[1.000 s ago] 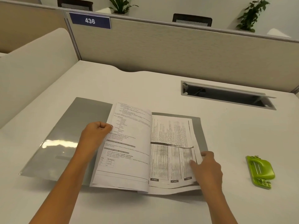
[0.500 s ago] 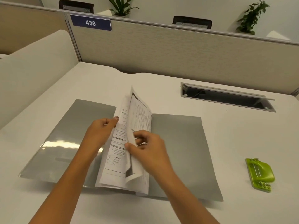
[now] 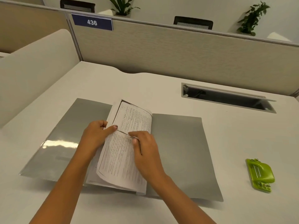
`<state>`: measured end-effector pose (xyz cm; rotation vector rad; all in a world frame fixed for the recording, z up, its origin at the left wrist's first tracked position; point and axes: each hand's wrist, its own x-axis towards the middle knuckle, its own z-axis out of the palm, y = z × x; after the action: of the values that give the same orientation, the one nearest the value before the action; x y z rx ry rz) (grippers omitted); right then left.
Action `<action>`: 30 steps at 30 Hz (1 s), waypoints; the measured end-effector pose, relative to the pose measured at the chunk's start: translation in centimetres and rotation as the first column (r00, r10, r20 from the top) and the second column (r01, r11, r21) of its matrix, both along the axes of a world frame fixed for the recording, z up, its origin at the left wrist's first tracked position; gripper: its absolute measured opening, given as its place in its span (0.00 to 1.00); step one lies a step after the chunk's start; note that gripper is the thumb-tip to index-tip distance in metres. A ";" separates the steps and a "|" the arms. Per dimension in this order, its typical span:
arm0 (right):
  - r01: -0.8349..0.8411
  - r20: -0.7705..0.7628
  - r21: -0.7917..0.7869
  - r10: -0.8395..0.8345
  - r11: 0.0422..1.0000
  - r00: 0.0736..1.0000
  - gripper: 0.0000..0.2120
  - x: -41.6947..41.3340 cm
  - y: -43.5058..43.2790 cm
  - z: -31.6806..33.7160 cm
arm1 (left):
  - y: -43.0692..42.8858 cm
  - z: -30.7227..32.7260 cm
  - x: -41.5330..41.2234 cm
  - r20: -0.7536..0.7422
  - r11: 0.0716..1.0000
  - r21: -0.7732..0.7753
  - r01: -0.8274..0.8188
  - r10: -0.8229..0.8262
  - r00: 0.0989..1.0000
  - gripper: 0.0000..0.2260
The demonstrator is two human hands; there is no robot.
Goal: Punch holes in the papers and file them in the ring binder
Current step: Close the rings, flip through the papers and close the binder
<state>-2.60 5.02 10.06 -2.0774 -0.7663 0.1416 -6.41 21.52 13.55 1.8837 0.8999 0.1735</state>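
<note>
An open grey binder (image 3: pixel 181 151) lies flat on the white desk. A stack of printed papers (image 3: pixel 119 160) rests folded over its middle, top page face down with text showing. My left hand (image 3: pixel 95 136) grips the papers' left edge, thumb on the page. My right hand (image 3: pixel 145 151) presses on the papers from the right, fingers curled at a crease. A green hole punch (image 3: pixel 259 174) sits on the desk to the right, apart from both hands. The binder's rings are hidden under the papers.
A recessed cable slot (image 3: pixel 226 98) with a raised lid lies at the back right of the desk (image 3: pixel 161 91). Beige partition walls (image 3: pixel 161 52) close off the back and left. A blue sign reading 436 (image 3: pixel 91 22) hangs on the partition.
My right hand has turned the right-hand pages over to the left onto the stack, leaving the binder's right cover bare. My left hand has stayed at the papers' left edge.
</note>
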 end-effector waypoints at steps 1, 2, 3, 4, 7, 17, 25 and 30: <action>-0.002 0.045 -0.062 0.005 0.998 0.999 0.16 0.4 -0.4 -1.1 | 0.1 0.1 0.0 0.006 1.000 -0.019 -0.002 0.002 1.000 0.07; -0.019 0.065 -0.127 0.027 0.992 0.998 0.19 0.8 -0.8 -2.2 | 0.3 0.1 -0.1 0.011 0.999 -0.035 -0.005 0.005 1.000 0.07; -0.041 0.057 -0.179 0.052 0.983 0.997 0.22 1.0 -1.3 -3.3 | 0.5 0.3 -0.2 0.017 0.999 -0.046 -0.007 0.008 1.000 0.08; -0.058 0.034 -0.207 0.066 0.977 0.997 0.24 1.2 -1.8 -4.2 | 0.8 0.4 -0.3 0.020 0.998 -0.056 -0.009 0.010 1.000 0.09; -0.056 0.031 -0.210 0.064 0.976 0.997 0.26 1.5 -2.9 -6.5 | 1.3 0.5 -0.7 0.026 0.995 -0.101 -0.012 0.014 1.000 0.10; 0.037 0.234 -0.261 0.026 0.965 0.972 0.23 2.0 -4.5 -9.7 | 2.2 -0.3 -1.5 0.036 0.987 -0.145 -0.066 0.072 0.997 0.09; 0.060 0.004 -0.105 -0.060 0.993 0.998 0.19 2.2 -4.9 -8.8 | 1.6 -1.1 -2.2 0.237 0.947 -0.258 -0.194 0.257 0.937 0.05; 0.255 -0.325 0.132 -0.201 0.958 0.924 0.15 2.5 -6.3 -6.3 | 0.9 -1.4 -3.2 0.286 0.950 -0.210 -0.232 0.286 0.915 0.08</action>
<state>-0.05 -1.30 3.76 -1.9028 -0.3295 0.2543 -9.63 22.43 12.14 1.5167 0.9101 0.5267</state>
